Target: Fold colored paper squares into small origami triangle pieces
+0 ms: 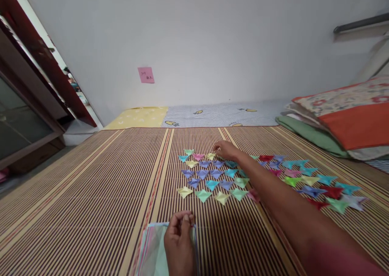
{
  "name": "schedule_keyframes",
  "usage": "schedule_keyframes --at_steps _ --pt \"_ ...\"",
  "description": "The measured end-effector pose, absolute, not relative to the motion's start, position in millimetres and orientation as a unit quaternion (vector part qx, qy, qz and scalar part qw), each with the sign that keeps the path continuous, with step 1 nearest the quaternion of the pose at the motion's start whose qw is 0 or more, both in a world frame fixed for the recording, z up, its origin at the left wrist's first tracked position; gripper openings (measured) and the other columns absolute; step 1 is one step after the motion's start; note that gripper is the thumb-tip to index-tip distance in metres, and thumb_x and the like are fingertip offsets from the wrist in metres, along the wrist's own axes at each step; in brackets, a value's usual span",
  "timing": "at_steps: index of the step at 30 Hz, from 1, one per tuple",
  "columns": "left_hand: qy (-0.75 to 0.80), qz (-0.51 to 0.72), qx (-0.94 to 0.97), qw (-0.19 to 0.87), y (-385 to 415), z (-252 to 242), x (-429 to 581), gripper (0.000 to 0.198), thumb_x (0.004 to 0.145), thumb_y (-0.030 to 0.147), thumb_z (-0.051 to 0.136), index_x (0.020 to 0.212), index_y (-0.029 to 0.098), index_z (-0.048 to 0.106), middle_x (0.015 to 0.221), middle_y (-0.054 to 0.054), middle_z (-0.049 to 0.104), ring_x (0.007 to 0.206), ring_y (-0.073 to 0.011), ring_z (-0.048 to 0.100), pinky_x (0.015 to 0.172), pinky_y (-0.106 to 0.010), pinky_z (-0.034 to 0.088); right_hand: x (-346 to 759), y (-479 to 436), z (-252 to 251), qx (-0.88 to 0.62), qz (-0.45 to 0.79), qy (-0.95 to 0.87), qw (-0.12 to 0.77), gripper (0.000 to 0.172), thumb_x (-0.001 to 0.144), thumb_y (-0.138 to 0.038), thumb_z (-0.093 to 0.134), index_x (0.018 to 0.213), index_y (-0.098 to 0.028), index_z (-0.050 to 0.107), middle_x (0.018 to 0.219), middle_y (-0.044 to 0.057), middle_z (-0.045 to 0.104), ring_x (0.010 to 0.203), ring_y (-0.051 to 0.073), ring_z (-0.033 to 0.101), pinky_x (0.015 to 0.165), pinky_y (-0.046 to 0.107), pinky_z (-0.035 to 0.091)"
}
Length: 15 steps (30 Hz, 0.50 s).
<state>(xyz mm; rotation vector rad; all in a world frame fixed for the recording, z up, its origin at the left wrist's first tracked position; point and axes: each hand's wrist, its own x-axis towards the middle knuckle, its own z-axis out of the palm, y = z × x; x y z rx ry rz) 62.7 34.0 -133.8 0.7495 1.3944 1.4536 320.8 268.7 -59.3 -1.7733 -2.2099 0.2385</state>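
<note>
Though right grip (pixel 226 150) unclear at paper shapes' (pixel 216 173) far edge, left grip (pixel 180 241) pressed together, roomy mat (pixel 91 187) leftward.

The striped mat (pixel 91 211) supports multicoloured folded paper pieces (pixel 203 195), arranged in rows at centre and in a second group to the right. The right hand (pixel 224 149) is extended to the far row, beside a yellow piece (pixel 210 156). The left hand (pixel 180 241), fingers curled, is positioned over a pale green sheet (pixel 152 249) at the near edge. Whether either hand grips anything cannot be determined. A pink note (pixel 146 75) is on the wall (pixel 243 45); stacked fabrics (pixel 358 124) lie at far right.
</note>
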Motion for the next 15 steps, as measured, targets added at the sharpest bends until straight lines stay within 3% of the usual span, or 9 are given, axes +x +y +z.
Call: schedule_keyframes --at_steps 3,5,11,15 --pt "0.571 0.594 0.311 0.473 34.3 -130.4 62.7 0.044 0.069 0.057 0.081 0.084 0.016 0.073 0.083 -0.011 0.076 0.082 -0.0273 0.072 0.076 -0.036 0.056 346.8 241.2 -42.2 -0.624 0.046 -0.742 0.239 0.022 0.098 -0.029 0.066 0.116 -0.016 0.069 0.126 0.01 0.07 0.116 0.025 0.066 0.101 0.048 0.053" --pt "0.575 0.593 0.315 0.467 35.0 -128.7 62.3 0.044 0.068 0.057 0.081 0.084 0.016 0.073 0.085 -0.011 0.077 0.085 -0.0273 0.072 0.079 -0.036 0.055 372.3 207.0 -30.4 -0.634 0.024 -0.714 0.297 0.017 0.097 -0.021 0.061 0.108 -0.017 0.073 0.116 0.011 0.075 0.112 0.024 0.069 0.104 0.041 0.051" --pt "0.593 0.574 0.32 0.464 39.5 -128.2 59.5 0.044 0.065 0.056 0.078 0.086 0.017 0.073 0.085 -0.009 0.077 0.087 -0.0275 0.072 0.082 -0.038 0.054 454.8 53.8 -27.7 -0.677 -0.003 -0.634 0.373 0.027 0.092 -0.04 0.057 0.093 -0.021 0.076 0.089 0.008 0.081 0.083 0.028 0.077 0.075 0.038 0.06" --pt "0.59 0.577 0.323 0.464 43.1 -132.7 57.7 0.042 0.065 0.053 0.077 0.087 0.018 0.072 0.087 -0.008 0.077 0.09 -0.0282 0.072 0.086 -0.04 0.053 490.1 -19.0 -61.0 -0.717 -0.007 -0.588 0.376 0.025 0.087 -0.044 0.062 0.088 -0.024 0.076 0.087 0.007 0.082 0.081 0.031 0.077 0.069 0.04 0.06"
